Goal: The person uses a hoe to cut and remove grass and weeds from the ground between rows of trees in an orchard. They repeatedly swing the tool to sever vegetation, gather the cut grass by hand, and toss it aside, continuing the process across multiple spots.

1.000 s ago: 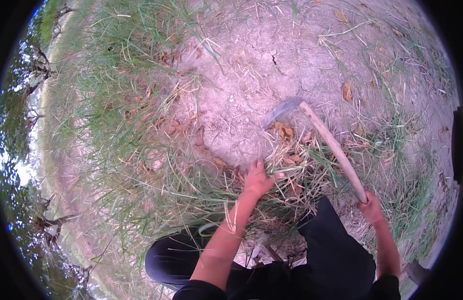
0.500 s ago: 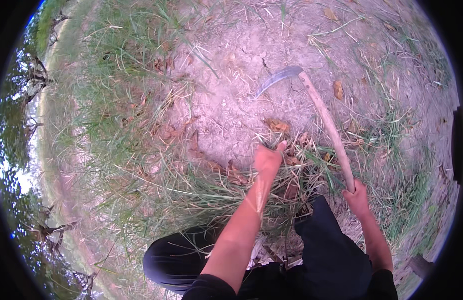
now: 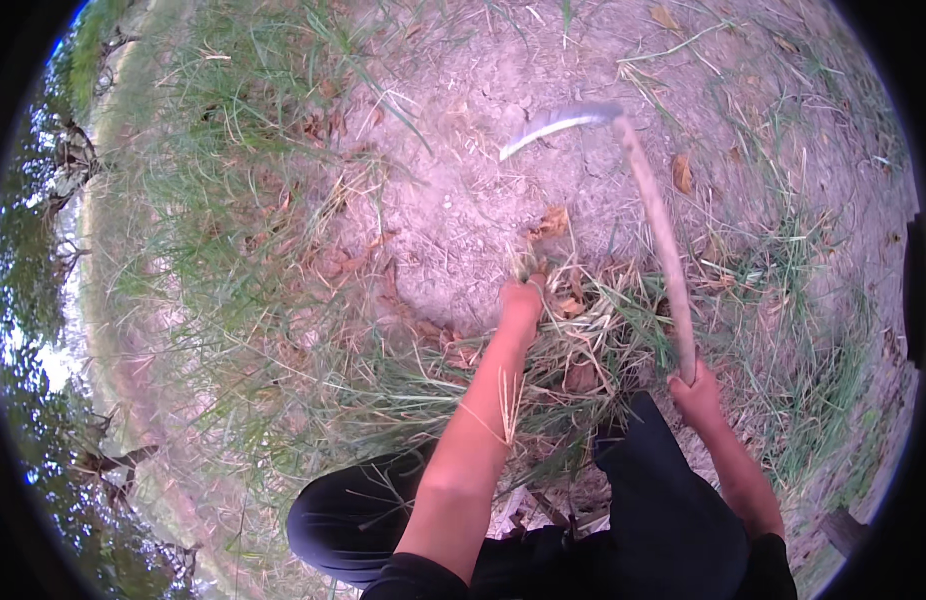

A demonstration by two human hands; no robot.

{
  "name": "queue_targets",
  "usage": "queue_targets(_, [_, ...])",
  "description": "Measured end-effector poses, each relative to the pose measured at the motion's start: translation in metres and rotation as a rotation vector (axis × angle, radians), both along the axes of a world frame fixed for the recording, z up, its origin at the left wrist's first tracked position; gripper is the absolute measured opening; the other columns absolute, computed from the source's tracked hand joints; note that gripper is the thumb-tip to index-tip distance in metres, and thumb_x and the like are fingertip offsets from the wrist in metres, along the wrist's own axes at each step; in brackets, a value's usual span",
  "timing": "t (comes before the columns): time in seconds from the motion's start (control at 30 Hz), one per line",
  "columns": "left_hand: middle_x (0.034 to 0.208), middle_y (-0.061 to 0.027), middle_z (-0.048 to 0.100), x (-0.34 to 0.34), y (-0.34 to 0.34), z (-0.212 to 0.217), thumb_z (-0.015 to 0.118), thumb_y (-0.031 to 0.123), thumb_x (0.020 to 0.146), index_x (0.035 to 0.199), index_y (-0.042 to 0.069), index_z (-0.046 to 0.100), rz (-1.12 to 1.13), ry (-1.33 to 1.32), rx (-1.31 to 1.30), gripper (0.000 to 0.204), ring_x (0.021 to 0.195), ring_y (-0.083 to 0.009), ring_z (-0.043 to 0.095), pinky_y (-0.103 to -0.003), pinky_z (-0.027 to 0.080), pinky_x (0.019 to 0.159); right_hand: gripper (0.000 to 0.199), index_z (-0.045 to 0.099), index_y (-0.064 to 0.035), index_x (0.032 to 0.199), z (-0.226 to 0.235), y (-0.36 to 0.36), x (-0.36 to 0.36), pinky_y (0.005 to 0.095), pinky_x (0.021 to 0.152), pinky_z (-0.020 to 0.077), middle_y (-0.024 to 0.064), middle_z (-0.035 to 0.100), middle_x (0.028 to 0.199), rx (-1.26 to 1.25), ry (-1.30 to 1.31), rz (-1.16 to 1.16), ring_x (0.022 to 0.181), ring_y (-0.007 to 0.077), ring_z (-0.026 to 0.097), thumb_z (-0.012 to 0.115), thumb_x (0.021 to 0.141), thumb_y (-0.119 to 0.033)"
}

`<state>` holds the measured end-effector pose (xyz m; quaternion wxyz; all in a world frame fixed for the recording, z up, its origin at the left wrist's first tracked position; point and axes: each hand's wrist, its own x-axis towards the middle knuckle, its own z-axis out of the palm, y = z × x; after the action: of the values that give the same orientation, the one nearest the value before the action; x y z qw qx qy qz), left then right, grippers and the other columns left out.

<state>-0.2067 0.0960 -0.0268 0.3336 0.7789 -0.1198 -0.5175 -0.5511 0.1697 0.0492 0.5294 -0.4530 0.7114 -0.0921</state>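
Note:
My right hand point(image 3: 696, 395) is wrapped round the lower end of a sickle's long wooden handle. The sickle point(image 3: 659, 225) reaches away from me, its curved blade pointing left above the bare soil, slightly blurred. My left hand point(image 3: 523, 298) is closed at the left edge of a heap of cut grass point(image 3: 603, 320), and a small tuft of grass point(image 3: 525, 266) sticks out past its fingers. A few dry stalks lie across my left forearm. Brown dry leaves are mixed into the heap, with one brown leaf point(image 3: 551, 222) just beyond the hand.
Green standing grass point(image 3: 233, 120) covers the left side, and more grass point(image 3: 818, 390) grows at the right. Pale dry soil point(image 3: 463, 200) lies ahead. My bent dark-trousered knees point(image 3: 358, 520) frame the near side. Trees point(image 3: 53, 400) show at the far left rim.
My left hand has drawn slightly nearer and left, its fingers now closed. The sickle's blade has shifted a little farther away, and the brown leaf beyond the hand has moved away.

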Motion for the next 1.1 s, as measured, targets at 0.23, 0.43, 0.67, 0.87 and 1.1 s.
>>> queue_targets(0.23, [0.072,-0.0075,0.058,0.053,0.025,0.048,0.050,0.017,0.093,0.095,0.002,0.064,0.092,0.294,0.036,0.021,0.053,-0.0184,0.053,-0.032,0.049,0.045,0.027,0.058,-0.0031,0.097,0.020,0.157,-0.128,0.0378,0.066,0.0485,0.0142,0.063,0.076,0.269,0.089,0.221,0.069,0.0220,0.060,0.070,0.079,-0.019])
queue_targets(0.43, [0.059,-0.0034,0.039,0.064,0.030,0.049,0.052,0.022,0.094,0.088,0.006,0.056,0.274,0.329,0.033,0.017,0.042,-0.0163,0.036,-0.033,0.035,0.037,0.025,0.058,-0.0029,0.092,0.046,0.146,-0.084,0.0385,0.069,0.0487,0.0154,0.063,0.080,0.277,-0.028,0.192,0.075,0.0249,0.062,0.071,0.079,-0.021])
queue_targets(0.67, [0.071,-0.0051,0.056,0.070,0.021,0.048,0.050,0.024,0.094,0.096,0.007,0.058,0.180,0.238,0.046,0.018,0.050,-0.0164,0.051,-0.030,0.042,0.042,0.028,0.057,-0.0024,0.096,-0.002,0.058,0.033,0.0413,0.072,0.0490,0.0180,0.063,0.083,0.008,-0.215,0.105,0.077,0.0290,0.062,0.068,0.080,-0.023])
queue_targets(0.87, [0.078,-0.0089,0.063,0.055,0.000,0.092,0.051,0.020,0.091,0.103,0.002,0.062,-0.040,0.202,0.050,0.024,0.057,-0.0208,0.061,-0.033,0.049,0.046,0.034,0.057,-0.0059,0.101,-0.026,0.128,-0.029,0.0486,0.076,0.0480,0.0223,0.064,0.093,0.042,-0.092,0.500,0.089,0.0425,0.062,0.067,0.080,-0.031])
queue_targets(1.1, [0.081,-0.0106,0.066,-0.033,-0.113,0.182,0.053,0.018,0.089,0.100,0.000,0.066,-0.364,-0.057,-0.233,0.025,0.065,-0.0210,0.062,-0.034,0.050,0.056,0.032,0.062,-0.0080,0.103,0.002,0.147,-0.039,0.0408,0.076,0.0504,0.0132,0.066,0.086,0.192,-0.233,0.152,0.085,0.0255,0.066,0.070,0.081,-0.029])
